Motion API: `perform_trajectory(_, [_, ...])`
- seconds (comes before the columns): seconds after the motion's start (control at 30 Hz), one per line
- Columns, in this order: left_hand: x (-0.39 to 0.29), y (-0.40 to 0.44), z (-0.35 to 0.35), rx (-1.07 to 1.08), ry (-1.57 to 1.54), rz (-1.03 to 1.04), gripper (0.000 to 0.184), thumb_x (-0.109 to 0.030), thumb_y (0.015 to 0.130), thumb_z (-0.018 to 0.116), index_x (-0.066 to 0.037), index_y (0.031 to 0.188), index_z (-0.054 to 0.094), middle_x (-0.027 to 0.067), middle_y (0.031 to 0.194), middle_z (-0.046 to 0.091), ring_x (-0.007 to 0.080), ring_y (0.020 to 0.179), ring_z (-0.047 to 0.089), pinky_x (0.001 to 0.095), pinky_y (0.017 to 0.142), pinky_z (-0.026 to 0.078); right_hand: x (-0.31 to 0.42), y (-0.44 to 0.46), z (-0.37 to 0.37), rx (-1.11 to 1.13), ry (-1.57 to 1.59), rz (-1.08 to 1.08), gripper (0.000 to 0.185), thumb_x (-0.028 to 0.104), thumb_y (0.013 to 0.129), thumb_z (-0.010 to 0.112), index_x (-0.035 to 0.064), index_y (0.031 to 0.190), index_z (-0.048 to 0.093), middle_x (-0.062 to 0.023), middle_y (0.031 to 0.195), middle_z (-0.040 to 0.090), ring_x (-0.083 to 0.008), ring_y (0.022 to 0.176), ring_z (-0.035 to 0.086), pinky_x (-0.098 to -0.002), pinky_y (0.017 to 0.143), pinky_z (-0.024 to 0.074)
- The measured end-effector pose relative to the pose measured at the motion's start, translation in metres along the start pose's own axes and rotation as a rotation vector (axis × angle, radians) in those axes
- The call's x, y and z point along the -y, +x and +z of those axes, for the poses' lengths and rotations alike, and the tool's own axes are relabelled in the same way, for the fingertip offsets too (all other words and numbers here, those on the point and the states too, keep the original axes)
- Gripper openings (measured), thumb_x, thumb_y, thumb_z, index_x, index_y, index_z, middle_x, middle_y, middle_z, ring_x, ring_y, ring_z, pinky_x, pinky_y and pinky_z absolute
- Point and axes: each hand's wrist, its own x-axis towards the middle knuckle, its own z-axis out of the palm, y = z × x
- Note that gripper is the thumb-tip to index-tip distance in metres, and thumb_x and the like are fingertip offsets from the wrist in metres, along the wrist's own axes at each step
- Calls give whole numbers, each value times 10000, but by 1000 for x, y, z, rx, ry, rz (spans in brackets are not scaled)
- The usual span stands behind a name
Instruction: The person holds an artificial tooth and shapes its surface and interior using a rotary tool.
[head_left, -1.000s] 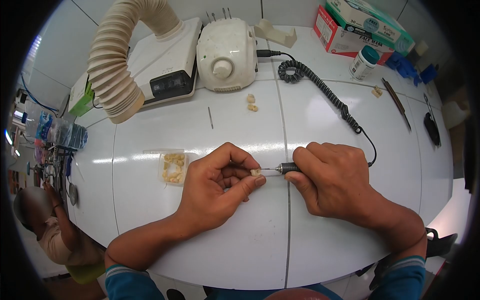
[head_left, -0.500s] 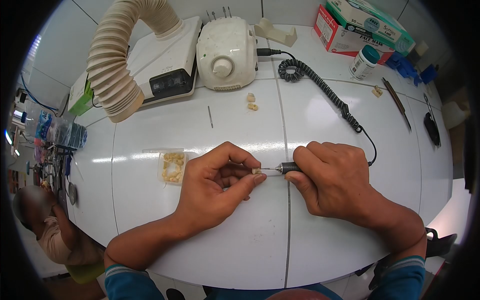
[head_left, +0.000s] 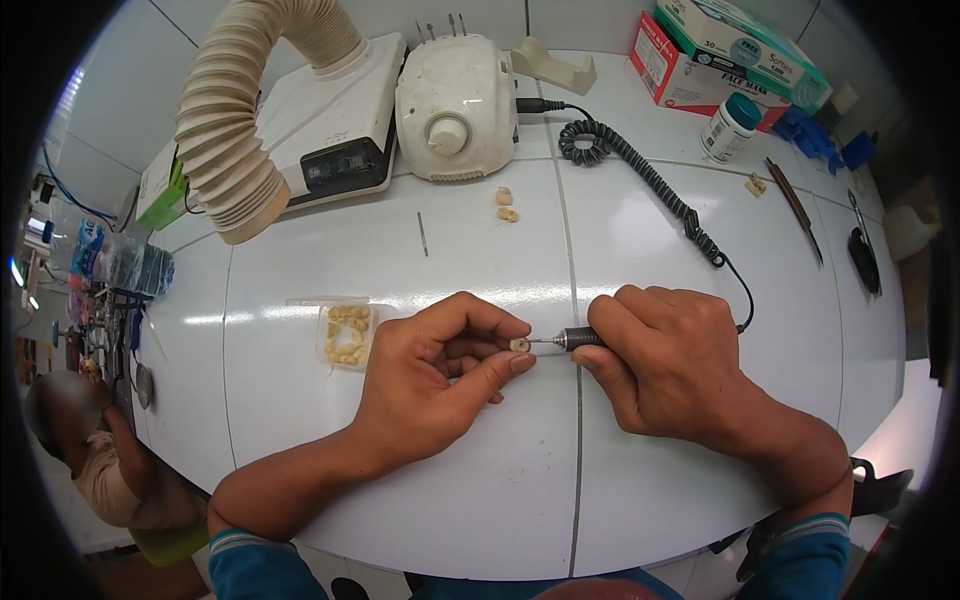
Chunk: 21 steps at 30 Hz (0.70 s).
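Observation:
Between the thumb and index finger of my left hand point(head_left: 440, 375) is a small off-white dental crown point(head_left: 520, 345), its dark hollow side partly showing. My right hand point(head_left: 665, 355) wraps round a black rotary handpiece point(head_left: 580, 338), which points left. The thin bur point(head_left: 543, 341) in its tip reaches the crown; whether it touches is too small to tell. A clear plastic box point(head_left: 346, 335) with several yellowish tooth pieces stands beside my left wrist. Farther back on the table lie two loose tooth pieces point(head_left: 507, 205) and a thin metal bur point(head_left: 422, 234).
At the back stand a white control unit point(head_left: 455, 110) with a coiled cord point(head_left: 650, 165), and a dust extractor with a ribbed hose point(head_left: 225, 130). Mask boxes point(head_left: 720, 65), a white bottle point(head_left: 728, 128) and a carving knife point(head_left: 795, 210) are at right. A person point(head_left: 110, 460) sits at left.
My left hand has tilted the crown slightly and shifted it a little to the right and down, so more of its hollow side shows. My right hand has barely moved.

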Motion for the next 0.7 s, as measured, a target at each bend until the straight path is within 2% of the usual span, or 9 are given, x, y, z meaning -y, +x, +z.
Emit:
perform_trajectory(0.07, [-1,0,0,-1,-7,-18,206,6,1063,771,44,1240,673,131,1137,797,215,1109,833,239,775,678,0,0,0,-1,-3,-3,286,345,1044,782,106,947,659,-51,744,612,-260,598,652,-417,537,473])
perform_trajectory(0.17, [0,0,2,-25,-49,6,160,16,1066,742,62,1218,721,112,1088,789,108,966,793,232,734,651,0,0,0,1,-6,-1,291,345,1046,781,102,944,657,-51,741,610,-258,594,649,-415,535,471])
perform_trajectory(0.37, [0,-1,1,-19,-81,-15,147,27,1081,701,58,1225,693,101,1108,770,134,1042,811,234,752,647,0,0,0,-4,-4,-4,303,347,1048,774,98,924,652,-51,733,603,-257,590,643,-413,532,465])
perform_trajectory(0.47, [2,0,-1,-5,-62,-30,199,0,1077,757,11,1244,649,113,1139,796,184,1111,822,237,768,651,0,1,0,-12,3,-6,301,344,1048,773,100,920,651,-51,730,599,-257,588,640,-413,530,463])
perform_trajectory(0.7, [2,0,0,-13,-77,-37,164,9,1079,739,18,1221,657,93,1116,784,139,1053,807,231,758,631,0,0,0,-21,16,0,297,340,1047,774,102,921,650,-52,731,597,-263,590,639,-416,535,465])
